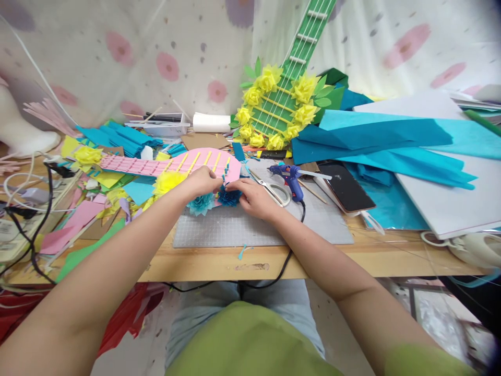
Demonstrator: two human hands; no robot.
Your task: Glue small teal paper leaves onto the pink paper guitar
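A pink paper instrument (225,156) shaped like a small guitar lies on the grey cutting mat (266,230), its neck pointing left. Yellow strips cross its body. Along its near edge sit a yellow paper flower (168,183), a light blue one (202,204) and a dark blue one (230,197). My left hand (204,183) reaches over the body with its fingers pinched near small blue pieces at the right end. Close by, my right hand (253,197) bends its fingers together beside the dark blue flower. What either hand's fingertips hold is too small to make out.
Scissors (274,192), a blue glue gun (288,180) with its cord, and a phone (347,187) lie to the right. Behind stands a green paper instrument (270,112) with yellow flowers. Blue crepe paper (376,137) covers the right side; paper scraps (78,224) and cables crowd the left.
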